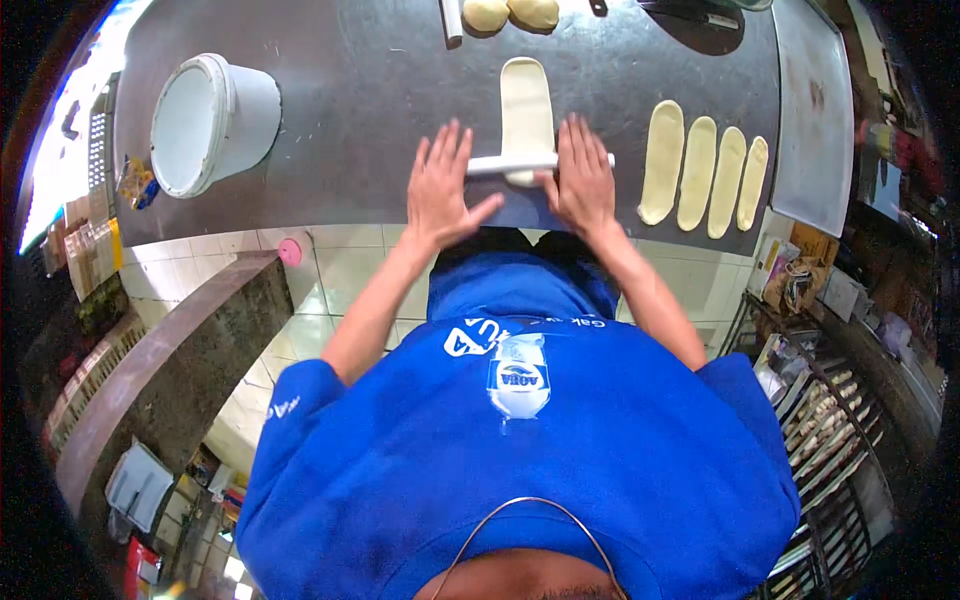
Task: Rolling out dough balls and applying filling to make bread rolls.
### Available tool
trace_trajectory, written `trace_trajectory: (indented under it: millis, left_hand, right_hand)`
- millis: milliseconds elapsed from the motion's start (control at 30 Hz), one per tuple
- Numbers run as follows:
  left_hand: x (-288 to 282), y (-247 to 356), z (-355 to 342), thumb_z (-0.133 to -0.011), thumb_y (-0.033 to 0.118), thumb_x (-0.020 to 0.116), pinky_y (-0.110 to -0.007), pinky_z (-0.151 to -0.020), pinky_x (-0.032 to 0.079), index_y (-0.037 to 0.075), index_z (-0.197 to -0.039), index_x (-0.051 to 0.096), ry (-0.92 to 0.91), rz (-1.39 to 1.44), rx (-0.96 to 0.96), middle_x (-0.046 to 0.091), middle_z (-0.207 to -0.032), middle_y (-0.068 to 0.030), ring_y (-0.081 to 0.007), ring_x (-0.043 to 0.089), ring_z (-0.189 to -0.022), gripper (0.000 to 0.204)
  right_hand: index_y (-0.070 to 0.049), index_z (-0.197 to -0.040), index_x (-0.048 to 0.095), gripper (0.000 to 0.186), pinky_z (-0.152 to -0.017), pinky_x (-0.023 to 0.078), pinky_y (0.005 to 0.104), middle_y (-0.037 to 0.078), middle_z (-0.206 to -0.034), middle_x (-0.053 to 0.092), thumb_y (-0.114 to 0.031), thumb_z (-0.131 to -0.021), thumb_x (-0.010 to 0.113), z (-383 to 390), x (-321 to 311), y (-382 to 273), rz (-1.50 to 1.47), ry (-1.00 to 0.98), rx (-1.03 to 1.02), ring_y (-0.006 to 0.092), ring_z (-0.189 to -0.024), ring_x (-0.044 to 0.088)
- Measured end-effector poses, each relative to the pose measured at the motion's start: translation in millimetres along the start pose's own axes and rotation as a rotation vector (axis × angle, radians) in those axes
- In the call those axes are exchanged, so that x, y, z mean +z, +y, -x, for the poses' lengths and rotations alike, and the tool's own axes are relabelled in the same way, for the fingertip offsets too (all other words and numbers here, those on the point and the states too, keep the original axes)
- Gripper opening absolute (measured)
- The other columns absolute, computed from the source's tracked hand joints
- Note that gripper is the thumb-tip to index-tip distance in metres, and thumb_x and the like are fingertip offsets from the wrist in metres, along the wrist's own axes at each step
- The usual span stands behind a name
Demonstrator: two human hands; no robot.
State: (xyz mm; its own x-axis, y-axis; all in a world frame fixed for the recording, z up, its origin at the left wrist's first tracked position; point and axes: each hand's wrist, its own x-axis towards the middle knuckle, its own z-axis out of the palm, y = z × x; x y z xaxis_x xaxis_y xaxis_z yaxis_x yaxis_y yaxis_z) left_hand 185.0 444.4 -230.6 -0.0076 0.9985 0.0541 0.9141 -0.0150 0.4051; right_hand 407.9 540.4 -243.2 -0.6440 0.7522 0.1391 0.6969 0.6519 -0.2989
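Observation:
A white rolling pin [510, 163] lies crosswise over the near end of a long, flat oval of pale dough [526, 105] on the dark worktop. My left hand [438, 192] is at the pin's left end, fingers stretched forward and thumb spread inward. On the pin's right part rests my right hand [582, 185], palm down with its fingers extended. Neither hand is wrapped round the pin. To the right, several flattened dough strips [662, 165] lie side by side, narrower toward the right. Two rounded dough pieces [485, 14] sit at the far edge, beside a white rod [452, 20].
A white bucket [245, 115] stands on the worktop [350, 120] at the left, near a small yellow-and-blue packet [138, 185]. A metal tray [815, 110] borders the right side. Lower right is a rack [830, 440] holding rows of pale pieces.

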Motion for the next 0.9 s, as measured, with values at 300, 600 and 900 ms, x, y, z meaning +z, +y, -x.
trace_trajectory:
  millis: [300,600,900]
  left_hand:
    - [6.1,24.8,91.6,-0.094,0.042,0.051,-0.042,-0.122,0.014,0.005,-0.153,0.033,-0.175,0.016,0.039,0.031,-0.16,-0.0136,-0.028,0.027,-0.148,0.072]
    - [20.6,23.2,48.6,-0.092,0.029,0.057,-0.044,-0.11,0.032,0.01,-0.143,0.05,0.124,-0.188,0.07,0.046,-0.149,-0.0123,-0.0287,0.046,-0.133,0.054]
    - [-13.3,-15.0,76.6,-0.087,0.008,0.065,-0.037,-0.078,0.048,0.008,-0.127,0.06,0.33,-0.072,-0.283,0.057,-0.108,-0.0087,-0.028,0.056,-0.087,0.04]
  right_hand:
    - [0.007,-0.146,0.038,0.063,-0.12,0.021,0.0449,0.023,-0.156,0.033,-0.03,-0.097,0.052,96.7,-19.0,-17.7,-0.049,-0.105,-0.008,0.034,-0.144,0.033]
    - [0.002,-0.145,0.042,0.056,-0.119,0.025,0.0445,0.022,-0.151,0.039,-0.021,-0.096,0.053,71.0,-20.3,-11.5,-0.005,-0.026,-0.002,0.0341,-0.142,0.037]
    - [-0.005,-0.123,0.066,0.044,-0.093,0.04,0.0424,0.017,-0.129,0.055,-0.031,-0.088,0.068,-41.3,-20.8,16.1,-0.053,0.286,0.182,0.0314,-0.108,0.051]
